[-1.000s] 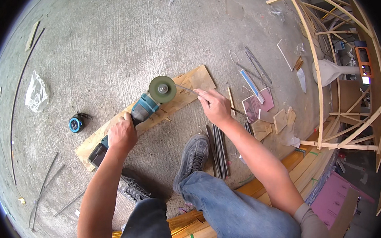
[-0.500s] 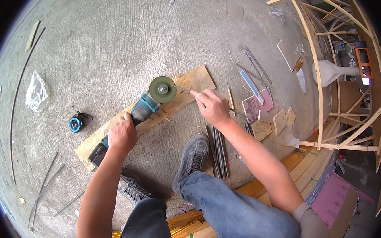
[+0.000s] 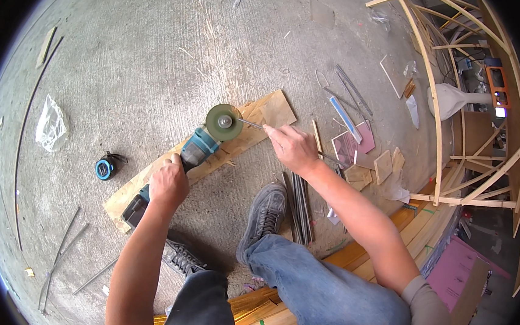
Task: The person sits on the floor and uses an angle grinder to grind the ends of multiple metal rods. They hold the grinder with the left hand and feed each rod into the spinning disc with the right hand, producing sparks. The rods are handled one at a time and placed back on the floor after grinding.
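Observation:
My left hand (image 3: 168, 183) is closed round the body of a teal-and-black cordless angle grinder (image 3: 200, 146), which lies over a long plywood board (image 3: 278, 109). The grinder's greenish disc (image 3: 222, 113) faces up. With my right hand (image 3: 291, 145) I grip a thin metal rod (image 3: 251, 124), its tip at the disc's right edge. Faint streaks like sparks show above the disc.
A teal tape measure (image 3: 105, 169) and a plastic bag (image 3: 49, 124) lie at left. Metal rods (image 3: 297, 211), pink offcuts (image 3: 344, 146) and wood pieces (image 3: 383, 165) lie at right, near a wooden lattice frame (image 3: 429, 100). My shoes (image 3: 261, 214) rest below the board.
My right hand and the rod have moved slightly toward the disc and down. Faint streaks above the disc are more visible now. The whole view has shifted slightly.

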